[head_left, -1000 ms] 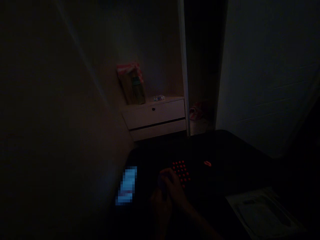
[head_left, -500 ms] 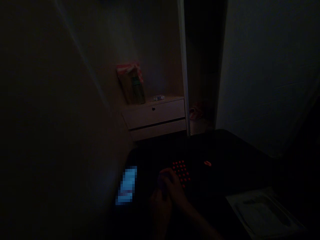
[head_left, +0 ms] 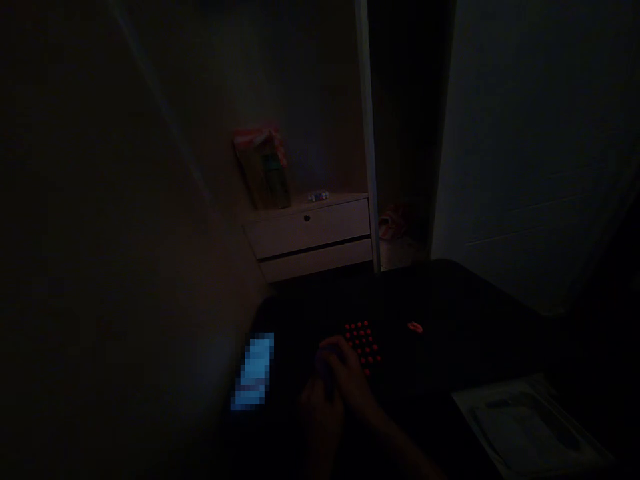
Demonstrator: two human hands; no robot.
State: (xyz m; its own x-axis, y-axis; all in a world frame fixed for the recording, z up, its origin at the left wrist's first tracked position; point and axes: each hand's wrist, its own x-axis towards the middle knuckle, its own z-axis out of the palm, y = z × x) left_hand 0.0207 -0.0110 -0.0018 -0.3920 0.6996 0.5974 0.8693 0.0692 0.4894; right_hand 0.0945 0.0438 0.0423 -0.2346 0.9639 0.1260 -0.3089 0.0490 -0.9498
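In the dim light my right hand (head_left: 349,368) curls over a small, dark bluish-purple thing (head_left: 326,353) whose kind I cannot make out. Just below and to the left, my left hand (head_left: 320,403) is closed against the lower end of the same thing. Both hands are together above the black table (head_left: 400,293). Rows of small red dots (head_left: 364,341) show right behind my right hand, partly covered by it. Farther right lies a small orange-red loop-like piece (head_left: 415,327).
A glowing screen (head_left: 255,370), pixelated, is at the table's left. A clear flat packet (head_left: 530,427) lies at front right. Behind the table stands a drawer unit (head_left: 315,233) with a paper bag (head_left: 253,167), a green bottle (head_left: 274,175) and a small beaded item (head_left: 318,196) on top.
The hands have hardly moved and keep the same hold. Only the light on the walls has shifted slightly.
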